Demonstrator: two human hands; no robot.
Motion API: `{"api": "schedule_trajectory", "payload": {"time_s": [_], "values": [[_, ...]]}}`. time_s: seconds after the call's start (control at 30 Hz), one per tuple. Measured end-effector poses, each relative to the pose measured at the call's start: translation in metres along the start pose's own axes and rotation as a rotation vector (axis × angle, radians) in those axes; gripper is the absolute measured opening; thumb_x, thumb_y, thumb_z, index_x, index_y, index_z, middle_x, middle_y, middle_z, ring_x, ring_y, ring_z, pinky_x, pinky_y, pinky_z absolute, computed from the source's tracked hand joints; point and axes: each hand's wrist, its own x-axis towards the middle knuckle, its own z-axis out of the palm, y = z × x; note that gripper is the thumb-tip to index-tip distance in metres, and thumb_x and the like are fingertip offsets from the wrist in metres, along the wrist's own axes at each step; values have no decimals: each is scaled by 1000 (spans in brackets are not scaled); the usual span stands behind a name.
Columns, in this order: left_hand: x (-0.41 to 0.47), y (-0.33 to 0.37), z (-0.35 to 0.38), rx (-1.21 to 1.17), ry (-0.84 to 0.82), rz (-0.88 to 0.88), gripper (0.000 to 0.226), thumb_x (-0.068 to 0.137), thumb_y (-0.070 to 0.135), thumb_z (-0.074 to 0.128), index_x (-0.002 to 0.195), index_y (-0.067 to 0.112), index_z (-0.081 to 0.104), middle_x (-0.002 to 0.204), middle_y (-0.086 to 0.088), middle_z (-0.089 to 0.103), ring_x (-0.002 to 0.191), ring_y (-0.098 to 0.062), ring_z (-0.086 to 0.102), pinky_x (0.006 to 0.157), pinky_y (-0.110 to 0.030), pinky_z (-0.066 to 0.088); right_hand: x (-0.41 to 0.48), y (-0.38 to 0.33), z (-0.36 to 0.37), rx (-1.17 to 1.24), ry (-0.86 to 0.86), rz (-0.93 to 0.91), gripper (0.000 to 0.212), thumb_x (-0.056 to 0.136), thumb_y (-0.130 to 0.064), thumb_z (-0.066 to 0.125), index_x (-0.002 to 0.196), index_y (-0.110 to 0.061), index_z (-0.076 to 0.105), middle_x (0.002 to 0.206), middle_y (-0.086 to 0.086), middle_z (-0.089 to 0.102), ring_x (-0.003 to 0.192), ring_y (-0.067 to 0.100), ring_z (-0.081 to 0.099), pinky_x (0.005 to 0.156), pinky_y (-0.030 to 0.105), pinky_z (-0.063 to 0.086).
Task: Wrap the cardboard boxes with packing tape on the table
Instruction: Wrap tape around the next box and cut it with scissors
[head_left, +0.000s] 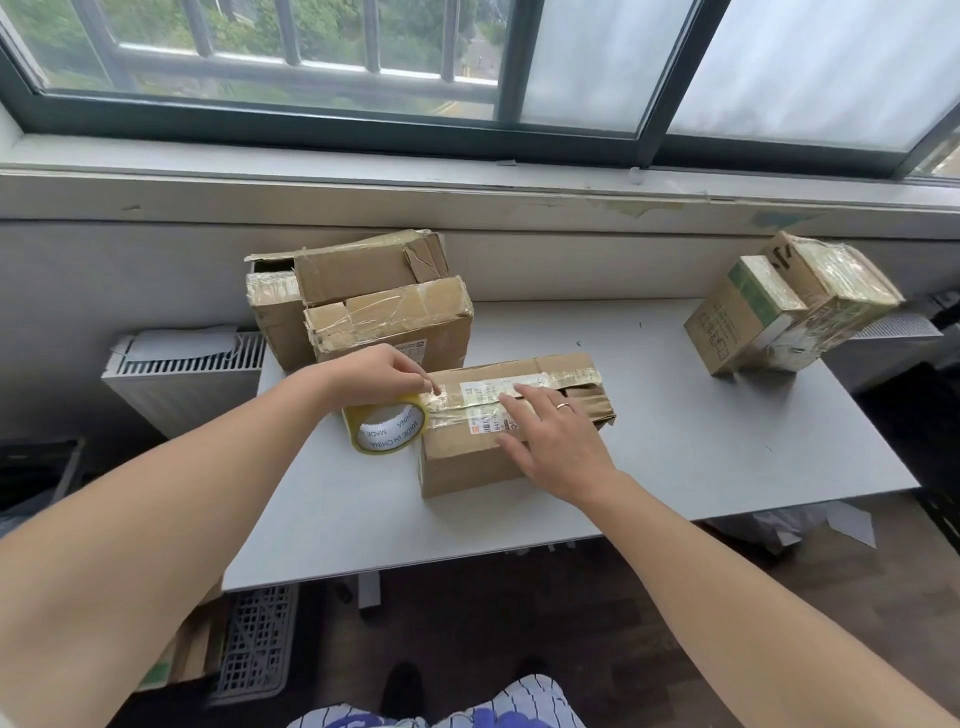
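Cardboard box (467, 457) lies under the hands: left hand (384, 371) pinches packing tape (387, 434), right hand (550, 436) presses flat, fingers straight.

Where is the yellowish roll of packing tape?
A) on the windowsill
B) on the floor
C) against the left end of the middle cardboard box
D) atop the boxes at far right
C: the yellowish roll of packing tape stands against the left end of the middle brown cardboard box, held by the left hand.
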Motion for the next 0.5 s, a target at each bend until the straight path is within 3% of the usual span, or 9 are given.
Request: {"api": "schedule_trajectory", "payload": {"time_s": [0.07,0.17,0.3,0.43,0.5], "values": [[1,3,1,18,0,-12,21,102,33,60,100,36,81,66,28,65,58,2,55,52,-12,38,-1,4,2,-38,21,80,65,100,-55,33,147,-14,50,153,14,47,140,34,46,113,54,39],[1,8,4,52,-8,-12,22,102,34,59,100,36,81,78,22,68,58,3,55,52,-13,39,-10,12,6,-21,-79,219,69,105,-58,25,159,-15,29,168,11,21,155,30,19,125,52,16],[2,19,3,113,-49,4,23,101,40,58,98,41,81,88,10,73,74,-9,58,70,-24,47,-16,22,3,-19,-272,196,79,104,-64,17,164,-16,2,172,3,-8,158,22,-9,126,52,-3],[9,26,7,131,-86,-5,20,96,51,61,91,50,80,85,2,65,78,-16,54,74,-32,45,-15,26,-6,38,-379,182,82,102,-67,14,163,-18,-8,169,0,-19,156,19,-17,125,52,-10],[8,33,10,138,-92,-1,20,95,51,62,91,46,81,82,7,66,76,-15,56,74,-31,48,-16,24,-6,48,-392,176,82,102,-67,16,163,-17,-7,168,-2,-19,156,19,-16,125,53,-11]]}}
